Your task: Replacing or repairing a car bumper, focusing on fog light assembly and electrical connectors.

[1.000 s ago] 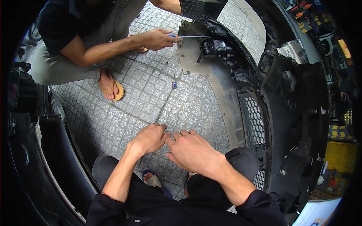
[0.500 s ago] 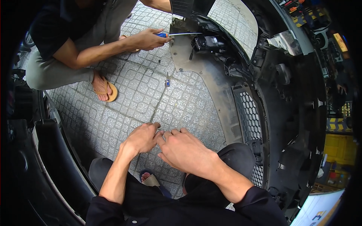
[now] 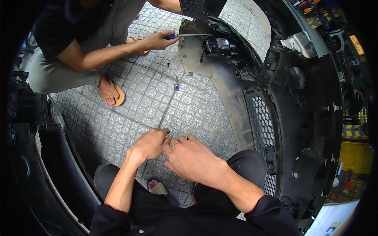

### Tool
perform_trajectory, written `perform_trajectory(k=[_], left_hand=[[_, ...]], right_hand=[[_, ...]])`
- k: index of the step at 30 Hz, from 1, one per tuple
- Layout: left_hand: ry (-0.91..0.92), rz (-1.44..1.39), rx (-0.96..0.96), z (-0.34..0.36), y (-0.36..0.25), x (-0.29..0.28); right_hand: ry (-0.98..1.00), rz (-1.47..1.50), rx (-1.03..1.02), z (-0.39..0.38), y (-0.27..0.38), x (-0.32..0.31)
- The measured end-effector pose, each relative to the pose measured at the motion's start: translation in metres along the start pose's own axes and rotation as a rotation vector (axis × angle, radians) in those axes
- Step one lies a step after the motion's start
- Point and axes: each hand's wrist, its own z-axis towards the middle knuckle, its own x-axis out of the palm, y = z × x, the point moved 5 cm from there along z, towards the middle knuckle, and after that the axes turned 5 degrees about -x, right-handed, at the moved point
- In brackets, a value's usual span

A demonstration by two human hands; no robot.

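Note:
Above the paving, in front of my knees, my left hand (image 3: 149, 144) and my right hand (image 3: 195, 156) meet at the fingertips. Fingers on both are curled inward. Whatever lies between them, if anything, is hidden or too small to name. Beyond them, on the tiles, lies a small screwdriver (image 3: 176, 86) with a blue handle. A co-worker's hand (image 3: 159, 40) at the upper left grips a screwdriver (image 3: 172, 36) with a blue and orange handle. Its long shaft reaches over a black car bumper (image 3: 305, 129) beside a fog lamp (image 3: 219, 45).
The bumper curves along my right side, with a honeycomb grille (image 3: 263, 118) and a grey-brown lower panel (image 3: 212, 72). Another black curved body part (image 3: 59, 157) stands at my left. The co-worker's sandalled foot (image 3: 112, 94) rests on the tiles. A small dark piece (image 3: 168, 64) lies nearby.
The co-worker's screwdriver has shifted slightly to the right, along with the whole view. My hands stay together in almost the same pose.

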Motion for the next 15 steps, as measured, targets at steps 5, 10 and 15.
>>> perform_trajectory(k=[5, 10, 15], left_hand=[[0.002, 0.003, 0.021, 0.0014, 0.0011, 0.0012], [0.008, 0.003, 0.018, 0.0014, -0.0001, 0.0003], [0.056, 0.001, -0.004, 0.0024, -0.0017, 0.0008]], right_hand=[[0.018, 0.011, -0.003, 0.0002, 0.0007, 0.0006], [0.008, 0.005, -0.013, -0.0002, 0.0002, 0.0033], [-0.151, -0.050, -0.041, -0.0015, 0.0001, -0.0003]])
